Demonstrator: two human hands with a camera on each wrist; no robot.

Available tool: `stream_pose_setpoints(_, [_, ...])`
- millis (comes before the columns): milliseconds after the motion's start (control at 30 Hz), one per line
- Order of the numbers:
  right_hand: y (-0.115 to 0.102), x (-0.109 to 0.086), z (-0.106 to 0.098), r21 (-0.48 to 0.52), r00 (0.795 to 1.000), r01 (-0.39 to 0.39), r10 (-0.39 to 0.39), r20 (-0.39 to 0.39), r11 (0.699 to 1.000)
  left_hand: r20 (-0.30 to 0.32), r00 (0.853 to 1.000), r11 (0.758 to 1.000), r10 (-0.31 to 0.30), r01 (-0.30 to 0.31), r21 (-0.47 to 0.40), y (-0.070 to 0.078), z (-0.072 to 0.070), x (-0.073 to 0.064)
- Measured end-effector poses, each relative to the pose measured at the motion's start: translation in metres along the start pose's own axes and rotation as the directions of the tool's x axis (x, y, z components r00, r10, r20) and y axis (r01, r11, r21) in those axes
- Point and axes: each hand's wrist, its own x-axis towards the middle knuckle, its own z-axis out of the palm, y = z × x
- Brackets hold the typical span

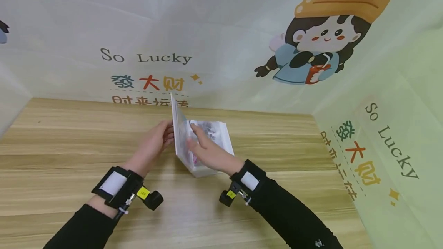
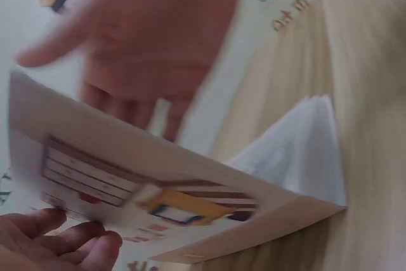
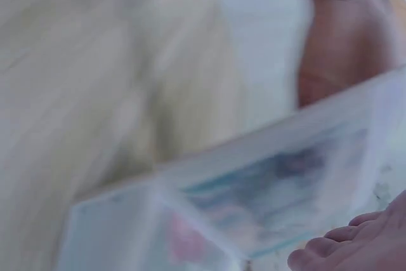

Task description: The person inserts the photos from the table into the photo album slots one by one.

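Note:
A small album with clear-sleeved pages (image 1: 216,135) stands partly open on the table, its front cover (image 1: 177,130) raised nearly upright. My left hand (image 1: 155,141) is at the outside of that cover, its relaxed fingertips (image 2: 104,245) against or close to the printed face in the left wrist view. A cartoon picture of a building decorates this face. On the inner side, my right hand (image 1: 211,151) is over the opening with its fingers extended and thumb up. It looks blurred, and whether it touches a page is unclear. Colored pictures (image 3: 279,188) show through the sleeves in the right wrist view.
The wood-grain table (image 1: 69,141) extends around the album. Pale printed sheeting (image 1: 235,49) with cartoon figures and lettering rises behind the table and along its right side. Each wrist wears a black strap (image 1: 117,185) with a small camera (image 1: 154,201).

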Motion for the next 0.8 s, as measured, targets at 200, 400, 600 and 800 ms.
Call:
stream_pose_setpoints(200, [0.000,-0.007,-0.028,0.204,0.993,-0.027,0.049,-0.105,0.979,0.028,1.000,0.942,-0.013,0.003,0.335,-0.020,0.023,0.013])
stream_pose_setpoints(400, [0.009,-0.010,-0.039,0.266,0.976,-0.024,0.080,-0.203,0.964,-0.024,1.000,0.884,0.009,0.004,0.468,-0.048,0.036,0.024])
stream_pose_setpoints(600, [0.024,-0.012,-0.038,0.270,0.939,-0.121,0.198,-0.282,0.955,-0.044,0.999,0.880,0.012,0.010,0.476,-0.055,0.038,0.025])
stream_pose_setpoints(800, [0.043,-0.012,-0.031,0.234,0.898,-0.236,0.304,-0.319,0.943,-0.033,0.999,0.857,0.008,0.011,0.516,-0.055,0.037,0.024])
